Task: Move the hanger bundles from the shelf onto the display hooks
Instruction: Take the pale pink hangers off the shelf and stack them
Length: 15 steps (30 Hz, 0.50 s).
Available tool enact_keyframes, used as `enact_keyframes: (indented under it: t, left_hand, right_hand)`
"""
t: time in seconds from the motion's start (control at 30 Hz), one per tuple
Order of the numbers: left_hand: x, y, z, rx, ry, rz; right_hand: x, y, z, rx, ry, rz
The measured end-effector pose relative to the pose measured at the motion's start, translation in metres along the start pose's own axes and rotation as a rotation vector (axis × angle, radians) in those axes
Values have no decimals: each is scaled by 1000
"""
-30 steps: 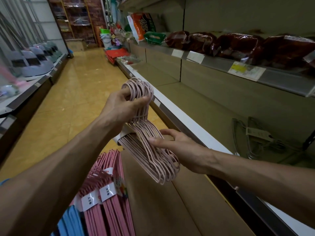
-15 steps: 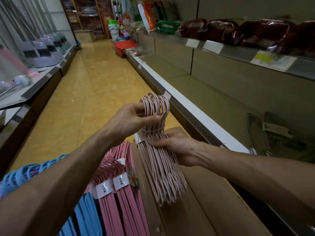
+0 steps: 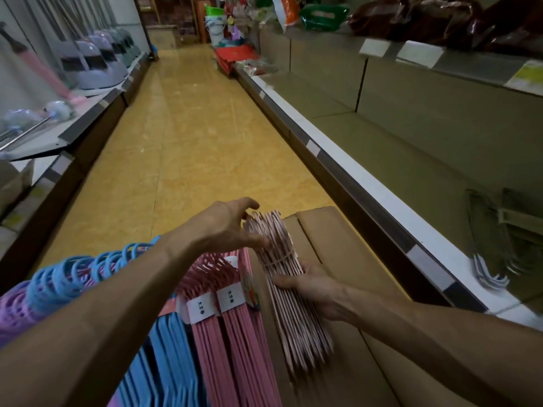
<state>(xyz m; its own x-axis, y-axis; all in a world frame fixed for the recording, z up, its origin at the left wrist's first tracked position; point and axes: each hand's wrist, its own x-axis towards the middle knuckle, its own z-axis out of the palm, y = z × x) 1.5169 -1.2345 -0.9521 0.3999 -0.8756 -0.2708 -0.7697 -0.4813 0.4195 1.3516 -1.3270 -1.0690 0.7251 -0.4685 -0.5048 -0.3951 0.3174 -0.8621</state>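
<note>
A pale pink hanger bundle [image 3: 289, 292], tied with a band near its necks, is low in front of me beside a cardboard box. My right hand [image 3: 316, 292] grips its shafts from the right. My left hand [image 3: 227, 227] is at the bundle's hook ends, fingers spread and touching them. Left of it hang labelled deeper pink bundles [image 3: 235, 333], then blue bundles [image 3: 164, 356] and purple ones [image 3: 14, 309]; the display hooks that carry them are hidden. A dark hanger bundle [image 3: 496, 239] lies on the lower shelf [image 3: 396, 136] at right.
A cardboard box [image 3: 338, 251] stands right of the hanging bundles, against the shelf's white edge [image 3: 352, 168]. Dark packaged goods [image 3: 440, 19] fill the upper shelf. Mops and dustpans [image 3: 88, 57] line the left rack. The yellow aisle floor [image 3: 188, 136] runs ahead.
Both hands have brought the pale pink bundle down, from chest height to beside the hanging pink bundles. My left hand's grip on the hooks has loosened to spread fingers.
</note>
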Motion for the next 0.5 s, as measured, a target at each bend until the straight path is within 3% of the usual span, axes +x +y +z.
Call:
enact_keyframes:
  t: [0.3,0.5]
  left_hand:
    - [9,-32,13,47,-39,-19]
    - [9,-44,20,75,-46,-33]
  right_hand:
    - [26,23,32,24,13,22]
    - [36,26,34,-95,-9,18]
